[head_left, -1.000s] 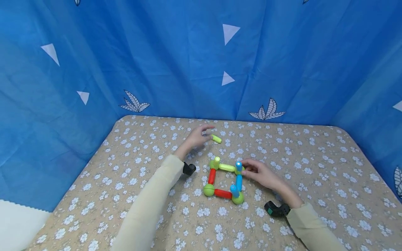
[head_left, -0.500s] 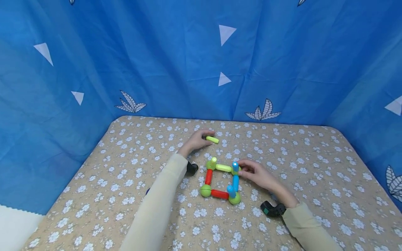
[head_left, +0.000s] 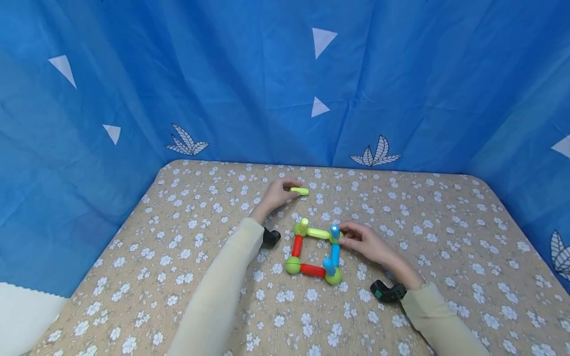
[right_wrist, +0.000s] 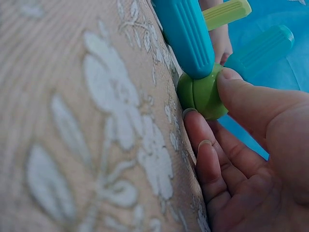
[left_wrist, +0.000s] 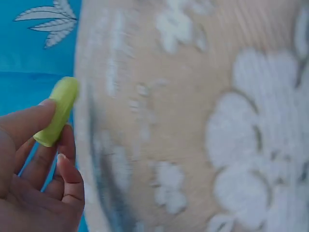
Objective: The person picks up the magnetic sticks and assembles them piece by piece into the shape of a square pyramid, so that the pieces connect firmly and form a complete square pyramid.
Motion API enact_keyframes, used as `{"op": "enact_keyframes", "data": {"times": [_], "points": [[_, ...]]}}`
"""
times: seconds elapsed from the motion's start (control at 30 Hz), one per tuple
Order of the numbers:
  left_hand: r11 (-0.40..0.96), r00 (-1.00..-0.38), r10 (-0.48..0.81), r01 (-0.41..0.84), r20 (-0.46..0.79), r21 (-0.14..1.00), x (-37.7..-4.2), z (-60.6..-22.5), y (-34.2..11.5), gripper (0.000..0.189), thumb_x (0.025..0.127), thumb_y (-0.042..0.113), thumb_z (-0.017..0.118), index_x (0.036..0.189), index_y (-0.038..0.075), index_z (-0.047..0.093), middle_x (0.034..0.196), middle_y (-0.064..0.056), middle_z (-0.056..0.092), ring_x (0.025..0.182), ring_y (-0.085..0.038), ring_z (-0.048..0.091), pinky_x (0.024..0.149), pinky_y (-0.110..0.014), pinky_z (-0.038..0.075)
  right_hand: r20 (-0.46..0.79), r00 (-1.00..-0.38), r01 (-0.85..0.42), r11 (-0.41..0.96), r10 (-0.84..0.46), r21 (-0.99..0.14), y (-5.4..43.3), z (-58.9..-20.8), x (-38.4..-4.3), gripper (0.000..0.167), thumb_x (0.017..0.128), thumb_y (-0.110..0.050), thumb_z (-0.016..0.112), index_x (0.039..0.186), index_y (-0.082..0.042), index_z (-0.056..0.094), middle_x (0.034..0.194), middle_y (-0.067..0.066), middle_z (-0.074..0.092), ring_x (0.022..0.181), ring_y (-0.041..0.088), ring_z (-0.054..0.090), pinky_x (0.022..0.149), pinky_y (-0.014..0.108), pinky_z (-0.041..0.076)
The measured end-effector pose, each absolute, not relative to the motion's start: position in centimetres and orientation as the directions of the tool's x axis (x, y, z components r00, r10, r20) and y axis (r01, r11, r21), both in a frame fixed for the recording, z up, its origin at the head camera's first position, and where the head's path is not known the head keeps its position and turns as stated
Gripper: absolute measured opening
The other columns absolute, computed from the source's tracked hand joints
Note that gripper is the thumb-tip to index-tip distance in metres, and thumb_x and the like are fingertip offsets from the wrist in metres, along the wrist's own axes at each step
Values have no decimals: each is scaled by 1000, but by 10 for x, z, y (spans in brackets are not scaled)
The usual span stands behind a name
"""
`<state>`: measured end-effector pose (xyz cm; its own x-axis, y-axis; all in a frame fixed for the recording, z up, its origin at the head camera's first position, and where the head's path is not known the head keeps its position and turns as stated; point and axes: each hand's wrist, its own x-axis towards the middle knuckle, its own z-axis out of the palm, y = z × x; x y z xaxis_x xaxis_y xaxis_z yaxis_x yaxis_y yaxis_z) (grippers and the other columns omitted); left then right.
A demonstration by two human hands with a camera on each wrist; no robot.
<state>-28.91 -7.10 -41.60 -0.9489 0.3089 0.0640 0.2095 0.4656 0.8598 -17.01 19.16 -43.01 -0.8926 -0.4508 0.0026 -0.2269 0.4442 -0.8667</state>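
Note:
My left hand pinches a yellow-green rod between thumb and fingers, beyond the far left corner of a square toy frame. That frame joins green balls at its corners with two red rods, a blue rod and a yellow-green one. Upright rods stand on three corners: a yellow-green one at the far left, a blue one at the near right and another at the far right. My right hand grips the far right green ball, thumb on one side and fingers beneath.
The frame lies on a table covered with a beige flowered cloth. A blue curtain with white shapes hangs behind the table and along its sides. Each wrist wears a black camera.
My left hand has closed on the yellow-green rod, which lay on the cloth, and the rod has turned more level in view. My right hand has stayed at the same corner ball.

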Motion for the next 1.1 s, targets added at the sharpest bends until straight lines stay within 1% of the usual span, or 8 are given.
{"op": "enact_keyframes", "data": {"times": [0.2,0.3,0.43,0.57,0.7,0.87,0.97,1.1], "points": [[327,-972,229,132,57,936,-271,-393,-78,32,88,10,66,119,3,62,109,-8,62,95,-19,56,80,-33,47,-6,-894,-223,458,-449,-861,193,-431,-171,30,92,-9,60,121,-1,57,94,6,59,78,21,54,62,29,46],[185,-976,202,119,81,976,-257,-379,-83,33,88,8,66,120,0,60,108,-9,61,96,-21,56,85,-39,46,9,-892,-235,444,-453,-865,195,-432,-172,33,92,-12,61,123,-3,57,95,5,59,79,20,55,62,29,47],[61,-973,195,137,123,989,-232,-365,-91,32,88,5,65,118,-4,59,107,-12,61,96,-23,57,89,-38,45,22,-890,-244,435,-456,-867,197,-433,-173,33,92,-13,62,123,-3,57,95,5,60,79,21,55,62,30,47],[75,-966,227,148,128,986,-200,-359,-98,31,89,7,64,118,-2,60,111,-12,60,97,-22,58,90,-37,45,-1,-896,-234,473,-445,-850,195,-431,-172,32,92,-12,61,123,-3,57,94,4,59,79,20,54,63,29,46],[149,-947,310,131,80,980,-171,-364,-103,35,92,10,61,125,0,57,117,-11,58,96,-21,61,87,-46,45,12,-895,-251,482,-446,-839,189,-415,-165,30,92,-6,60,120,3,57,93,7,59,78,22,53,62,29,46],[211,-936,351,101,21,972,-145,-378,-105,37,88,6,65,123,-1,55,106,-11,62,93,-21,62,81,-37,50,5,-895,-246,483,-446,-840,184,-399,-158,29,92,-3,59,119,5,56,91,9,59,78,23,54,63,29,46],[223,-935,353,126,40,967,-138,-385,-105,33,86,5,68,115,-3,57,101,-9,64,92,-22,61,80,-31,50,-2,-897,-237,485,-442,-842,183,-396,-157,29,92,-3,58,119,5,57,91,10,59,78,24,53,63,29,45],[224,-920,376,200,105,954,-133,-391,-103,30,84,5,69,112,-2,60,102,-6,64,93,-20,60,81,-32,49,-1,-898,-235,482,-441,-844,183,-397,-157,28,92,-3,59,119,5,57,91,10,59,78,25,54,63,29,46]]}}
